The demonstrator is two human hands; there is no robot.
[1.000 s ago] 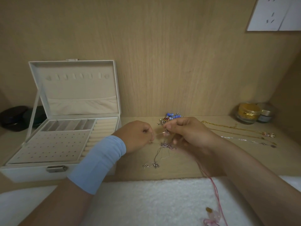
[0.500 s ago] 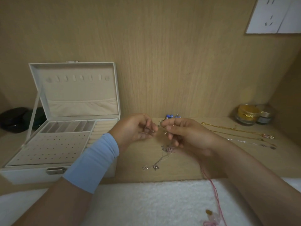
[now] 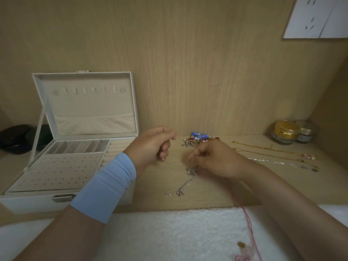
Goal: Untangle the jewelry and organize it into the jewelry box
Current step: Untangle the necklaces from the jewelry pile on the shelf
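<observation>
Fine silver chain (image 3: 191, 171) teased apart over the wooden shelf (image 3: 150, 201)

The left hand (image 3: 152, 145) pinches what looks like a hair-thin strand between thumb and forefinger. The right hand (image 3: 213, 160), blurred, curls its fingers at the knotted clump just above the wood, where the pendants (image 3: 174, 193) trail. The chain looks almost weightless, limp and quick to kink — best held by the links right beside the knot and coaxed loose, never tugged. The jewelry box (image 3: 28, 201) stands open nearby on the left.
</observation>
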